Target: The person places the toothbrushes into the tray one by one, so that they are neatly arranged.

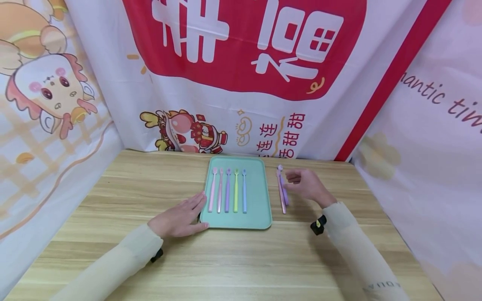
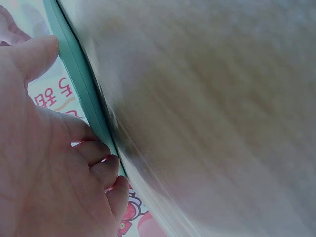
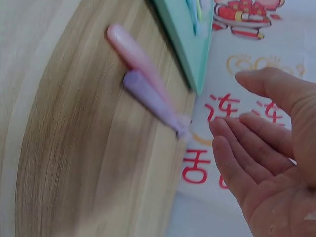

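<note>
Two slim pastel toothbrushes (image 1: pixel 282 190), pink and lilac, side by side on the bench (image 1: pixel 241 259), right hand (image 1: pixel 306 184) just beside them with fingers released, left hand (image 1: pixel 180 217) flat against the green tray (image 1: pixel 260 200)

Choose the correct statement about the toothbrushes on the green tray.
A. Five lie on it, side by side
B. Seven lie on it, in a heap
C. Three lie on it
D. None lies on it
A: the head view shows five toothbrushes lying parallel on the green tray, while two more toothbrushes lie on the table beside the right hand.
</note>
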A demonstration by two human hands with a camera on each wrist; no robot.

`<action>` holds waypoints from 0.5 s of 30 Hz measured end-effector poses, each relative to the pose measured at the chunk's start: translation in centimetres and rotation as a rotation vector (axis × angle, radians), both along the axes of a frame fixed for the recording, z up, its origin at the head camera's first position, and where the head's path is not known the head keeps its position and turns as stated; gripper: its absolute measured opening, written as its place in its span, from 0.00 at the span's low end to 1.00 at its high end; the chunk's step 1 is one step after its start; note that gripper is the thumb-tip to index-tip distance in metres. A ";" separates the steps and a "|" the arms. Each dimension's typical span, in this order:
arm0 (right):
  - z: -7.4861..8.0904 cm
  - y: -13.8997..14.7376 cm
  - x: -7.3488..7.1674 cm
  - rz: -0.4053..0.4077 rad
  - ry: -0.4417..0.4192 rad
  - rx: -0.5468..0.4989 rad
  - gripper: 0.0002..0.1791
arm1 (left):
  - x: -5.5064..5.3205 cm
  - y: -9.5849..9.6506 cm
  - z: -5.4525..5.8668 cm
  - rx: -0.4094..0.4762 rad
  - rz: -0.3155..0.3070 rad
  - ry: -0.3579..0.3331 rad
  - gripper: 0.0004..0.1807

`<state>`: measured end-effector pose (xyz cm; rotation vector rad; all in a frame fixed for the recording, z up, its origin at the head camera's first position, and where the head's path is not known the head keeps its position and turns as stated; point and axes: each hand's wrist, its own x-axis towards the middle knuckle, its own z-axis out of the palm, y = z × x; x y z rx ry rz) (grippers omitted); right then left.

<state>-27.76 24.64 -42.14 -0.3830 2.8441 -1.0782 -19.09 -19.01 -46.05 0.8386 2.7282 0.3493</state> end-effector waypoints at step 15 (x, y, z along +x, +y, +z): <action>-2.7 0.8 -1.4 -0.044 -0.073 0.013 0.26 | 0.1 -0.2 0.3 0.013 -0.001 0.002 0.50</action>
